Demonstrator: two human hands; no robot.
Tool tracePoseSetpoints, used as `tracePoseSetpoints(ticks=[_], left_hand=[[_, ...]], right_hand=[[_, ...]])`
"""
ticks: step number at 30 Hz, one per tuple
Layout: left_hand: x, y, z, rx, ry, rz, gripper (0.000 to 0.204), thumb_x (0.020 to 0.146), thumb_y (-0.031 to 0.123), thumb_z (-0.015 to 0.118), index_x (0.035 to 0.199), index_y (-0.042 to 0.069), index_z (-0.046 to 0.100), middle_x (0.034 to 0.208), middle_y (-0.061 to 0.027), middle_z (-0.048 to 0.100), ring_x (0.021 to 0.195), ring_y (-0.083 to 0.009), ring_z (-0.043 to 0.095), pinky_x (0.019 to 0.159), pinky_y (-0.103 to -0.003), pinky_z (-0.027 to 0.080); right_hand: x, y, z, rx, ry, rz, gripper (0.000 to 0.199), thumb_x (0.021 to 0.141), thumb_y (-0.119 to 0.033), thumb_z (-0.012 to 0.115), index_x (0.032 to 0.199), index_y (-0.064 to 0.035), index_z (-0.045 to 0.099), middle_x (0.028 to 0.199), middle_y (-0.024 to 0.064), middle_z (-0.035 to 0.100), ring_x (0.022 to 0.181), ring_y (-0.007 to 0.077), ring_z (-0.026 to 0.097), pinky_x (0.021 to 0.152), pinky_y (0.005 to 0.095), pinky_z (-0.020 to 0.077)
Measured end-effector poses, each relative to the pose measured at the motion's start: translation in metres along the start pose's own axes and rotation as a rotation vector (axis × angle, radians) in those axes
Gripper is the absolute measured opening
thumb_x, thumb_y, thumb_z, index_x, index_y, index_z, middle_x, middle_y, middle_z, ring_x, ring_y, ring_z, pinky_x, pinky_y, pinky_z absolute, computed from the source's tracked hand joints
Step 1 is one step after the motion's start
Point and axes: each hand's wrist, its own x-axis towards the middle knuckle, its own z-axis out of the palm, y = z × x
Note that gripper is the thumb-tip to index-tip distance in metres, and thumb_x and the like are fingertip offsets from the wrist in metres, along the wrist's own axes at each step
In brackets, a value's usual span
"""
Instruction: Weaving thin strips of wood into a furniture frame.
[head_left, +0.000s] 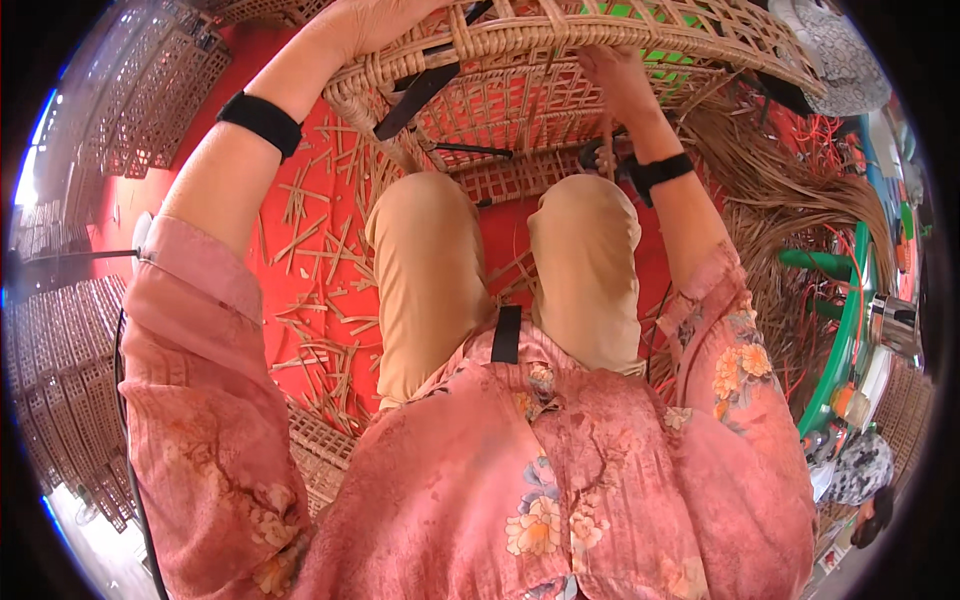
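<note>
A large woven wicker basket (520, 40) with an open lattice and a thick wrapped rim stands tilted in front of my knees. My left hand (385, 20) lies over its upper left edge. The fingers of that hand run out of the top of the view. My right hand (612, 72) reaches under the rim at the right, its fingers curled and partly hidden by the weave. From it hangs a narrow brown wicker strip (607, 145). Dark flat bars (415, 100) show at the basket's left end, and bright green (665, 50) shows through the lattice.
Cut strip ends (325, 280) litter the red floor (285, 230) on the left. A long bundle of brown strands (790, 180) lies at the right, beside a green plastic frame (845, 330). Stacked woven panels (140, 90) line the left side. Another person's patterned sleeve (860, 470) shows at lower right.
</note>
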Motion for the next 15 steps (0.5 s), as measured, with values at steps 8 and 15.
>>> tracePoseSetpoints(ticks=[8, 15], left_hand=[[0.004, -0.015, 0.006, -0.028, 0.067, 0.095, 0.072, 0.101, 0.056, 0.034, 0.151, 0.003, 0.035, 0.152, -0.0213, 0.039, 0.144, -0.0354, 0.032, 0.119, -0.044, 0.022], [0.005, -0.021, 0.000, 0.012, 0.101, 0.086, 0.074, 0.101, 0.059, 0.032, 0.152, 0.006, 0.033, 0.156, -0.0209, 0.035, 0.146, -0.0348, 0.029, 0.120, -0.045, 0.020]], right_hand=[[-0.246, 0.051, -0.078, -0.900, -0.205, 0.232, 0.022, 0.089, -0.011, 0.058, 0.110, -0.0105, 0.066, 0.095, 0.0097, 0.068, 0.077, 0.0289, 0.068, 0.062, 0.0397, 0.0554], [-0.574, -0.046, -0.126, -0.894, -0.557, 1.196, 0.057, 0.098, -0.051, 0.043, 0.100, 0.0014, 0.065, 0.089, 0.0266, 0.068, 0.084, 0.0455, 0.065, 0.074, 0.0515, 0.0488]])
